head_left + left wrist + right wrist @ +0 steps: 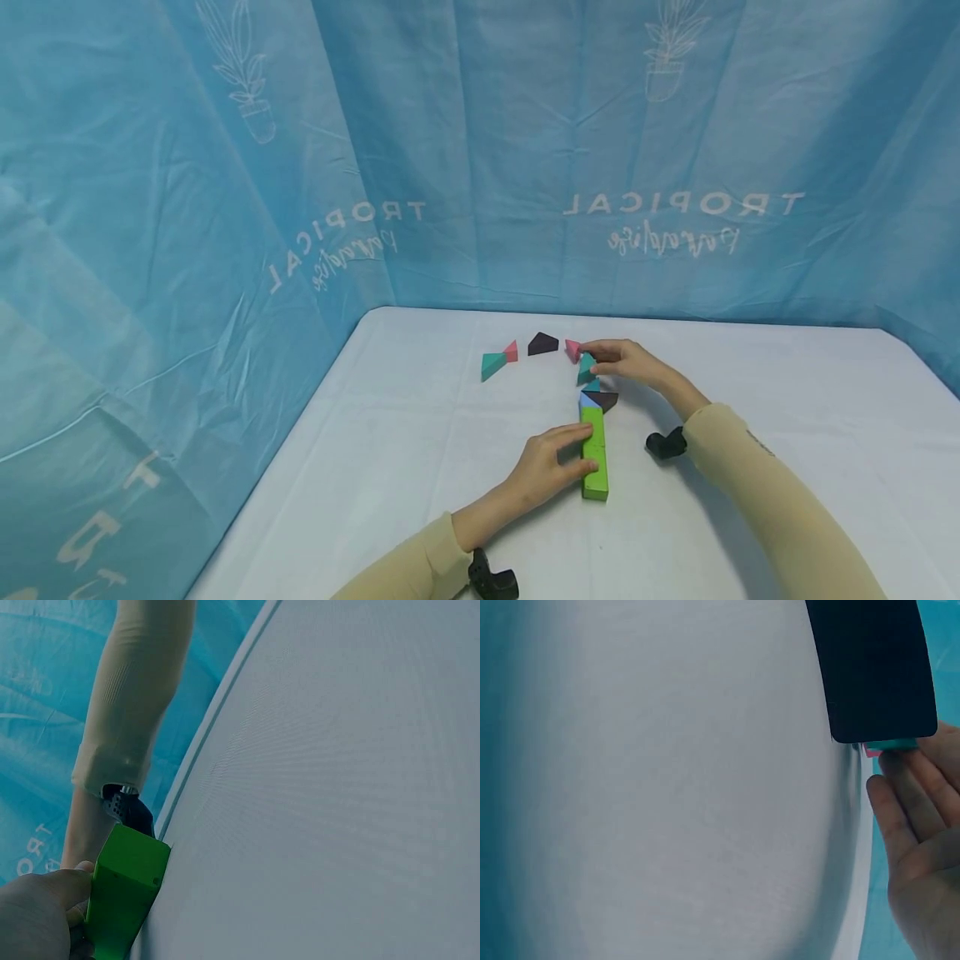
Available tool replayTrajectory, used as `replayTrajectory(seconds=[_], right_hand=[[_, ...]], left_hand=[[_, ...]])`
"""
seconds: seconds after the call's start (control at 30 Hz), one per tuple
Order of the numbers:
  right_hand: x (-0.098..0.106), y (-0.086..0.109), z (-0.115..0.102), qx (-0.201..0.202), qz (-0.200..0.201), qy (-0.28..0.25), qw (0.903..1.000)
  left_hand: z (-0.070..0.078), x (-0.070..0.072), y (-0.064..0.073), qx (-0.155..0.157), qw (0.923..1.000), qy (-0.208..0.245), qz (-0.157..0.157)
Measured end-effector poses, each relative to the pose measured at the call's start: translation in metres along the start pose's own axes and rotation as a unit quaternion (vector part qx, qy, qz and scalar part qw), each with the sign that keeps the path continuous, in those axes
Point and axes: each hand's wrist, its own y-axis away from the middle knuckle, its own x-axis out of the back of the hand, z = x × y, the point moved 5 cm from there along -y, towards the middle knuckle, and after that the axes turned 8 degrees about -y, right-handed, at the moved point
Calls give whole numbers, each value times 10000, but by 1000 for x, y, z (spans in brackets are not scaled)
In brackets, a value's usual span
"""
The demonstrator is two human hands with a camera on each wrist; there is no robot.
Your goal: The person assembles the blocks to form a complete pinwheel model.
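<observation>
A long green block (595,454) lies on the white table (787,400), pointing away from me. My left hand (581,452) grips its left side, fingers at the far part and thumb nearer; the left wrist view shows the green block (124,889) against that hand (45,915). Beyond the bar's far end sit a blue piece (587,401), a dark piece (604,401) and a small teal piece (592,386). My right hand (594,358) pinches a teal block (585,371) beside a pink block (572,350). In the right wrist view its fingers (904,799) touch a teal edge (891,744) behind a dark block (874,667).
Farther left lie a dark trapezoid block (542,343), a small pink wedge (512,351) and a teal triangle (492,365). Blue printed curtains (480,167) wall the table at the back and left. Black wrist cameras (666,443) sit on both forearms.
</observation>
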Motion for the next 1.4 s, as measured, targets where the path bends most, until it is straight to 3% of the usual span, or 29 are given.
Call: replayTrajectory(seconds=[0.2,0.43,0.57,1.4], right_hand=[[2,2,5,-143,28,188,9997],[9,2,6,-354,715,375,9961],[11,0,5,-428,918,475,9937],[0,5,5,-659,641,256,9954]], left_hand=[[0,-1,0,-16,10000,32,-7],[0,0,-1,3,10000,44,-18],[1,1,-2,36,10000,66,-18],[-2,-2,-1,172,9996,186,-89]])
